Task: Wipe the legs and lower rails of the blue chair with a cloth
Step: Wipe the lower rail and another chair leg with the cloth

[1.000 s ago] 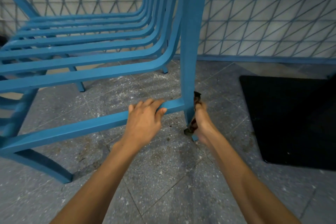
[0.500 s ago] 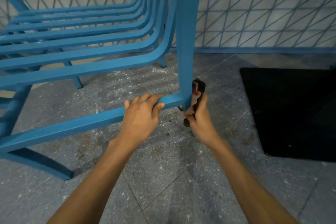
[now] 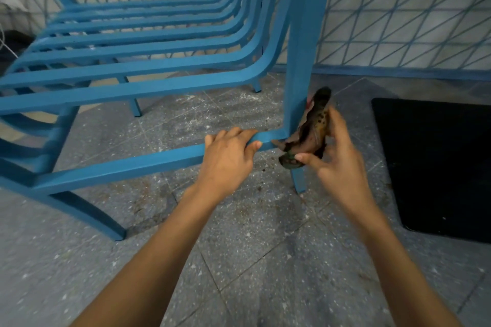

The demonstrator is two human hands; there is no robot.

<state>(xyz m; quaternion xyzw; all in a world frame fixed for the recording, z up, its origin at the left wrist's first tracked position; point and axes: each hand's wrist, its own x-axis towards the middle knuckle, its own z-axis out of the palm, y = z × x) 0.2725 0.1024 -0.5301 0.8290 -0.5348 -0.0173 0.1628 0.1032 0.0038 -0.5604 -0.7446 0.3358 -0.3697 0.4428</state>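
left hand (image 3: 228, 156) grips the rail (image 3: 119, 168), right hand (image 3: 340, 167) holds the cloth (image 3: 314, 125). i should rub down the leg (image 3: 300, 61) beside it.

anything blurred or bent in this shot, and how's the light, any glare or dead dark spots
Head view: the right hand and cloth look slightly motion-smeared, the left hand on the lower rail sharper; same view, the wide lens bows the chair slats toward the left edge; light is soft and even, no glare, and the black mat shows no detail.
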